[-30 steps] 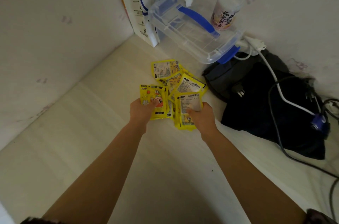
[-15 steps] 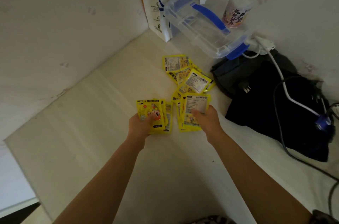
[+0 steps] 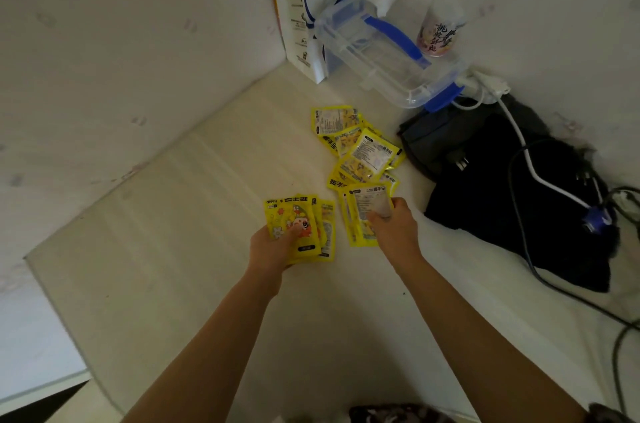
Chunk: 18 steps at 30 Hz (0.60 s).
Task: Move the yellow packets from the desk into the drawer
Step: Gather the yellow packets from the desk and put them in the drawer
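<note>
Looking from left to right, I see first the pale desk (image 3: 166, 249), and on it my left hand (image 3: 273, 249), which grips a small fan of yellow packets (image 3: 301, 228); the thumb lies curled over the top one, the one with the cartoon print. Just beside it my right hand (image 3: 394, 228) pinches a second bundle of packets (image 3: 360, 218) by its right edge, fingers curled round it. I cannot tell if the two bundles are lifted or are touching the desk surface.

Behind the right hand, a loose pile of packets (image 3: 360, 148) lies on the desk, overlapping each other, near the dark bag (image 3: 512, 200) with its cables. Further back stand a white coffee bag (image 3: 311, 6), a clear box with blue handle (image 3: 381, 51) and a cup (image 3: 440, 31).

As I judge it, the task is at its early part. Two bundles are in hand, several packets are not yet collected, and nothing is in the drawer. The drawer itself I do not see with certainty; it may be below the front edge of the desk, at the lower left. So the carrying is all to do, and at least one more pick-up for the pile.
</note>
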Each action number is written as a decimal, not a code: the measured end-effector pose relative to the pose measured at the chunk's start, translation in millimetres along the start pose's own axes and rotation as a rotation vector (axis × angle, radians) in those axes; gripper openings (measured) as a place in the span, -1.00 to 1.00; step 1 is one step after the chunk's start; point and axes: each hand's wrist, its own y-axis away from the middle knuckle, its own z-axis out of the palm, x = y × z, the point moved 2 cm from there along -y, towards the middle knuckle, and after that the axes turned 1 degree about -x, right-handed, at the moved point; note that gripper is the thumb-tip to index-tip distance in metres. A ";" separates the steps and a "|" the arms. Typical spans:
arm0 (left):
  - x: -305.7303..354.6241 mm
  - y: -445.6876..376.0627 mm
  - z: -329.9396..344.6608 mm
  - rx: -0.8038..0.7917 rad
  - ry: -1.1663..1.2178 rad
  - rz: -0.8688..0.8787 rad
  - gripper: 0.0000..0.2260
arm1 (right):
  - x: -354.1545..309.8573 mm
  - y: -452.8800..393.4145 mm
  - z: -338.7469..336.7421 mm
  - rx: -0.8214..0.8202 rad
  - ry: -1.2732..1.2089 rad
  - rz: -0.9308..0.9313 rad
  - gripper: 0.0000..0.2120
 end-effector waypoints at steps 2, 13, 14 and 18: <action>-2.5 5.2 -4.3 -0.024 0.007 0.003 -0.92 | 2.4 12.3 -1.8 0.026 -0.026 0.003 -0.65; -33.4 57.1 -61.8 -0.225 -0.067 0.062 -0.82 | 50.6 130.9 23.1 0.161 -0.271 0.110 -0.67; -37.2 63.5 -67.7 -0.240 -0.084 0.070 -0.85 | 57.6 143.7 26.4 0.178 -0.287 0.120 -0.68; -58.9 91.2 -87.8 -0.302 -0.166 0.090 -0.92 | 89.6 197.0 32.9 0.242 -0.296 0.169 -0.66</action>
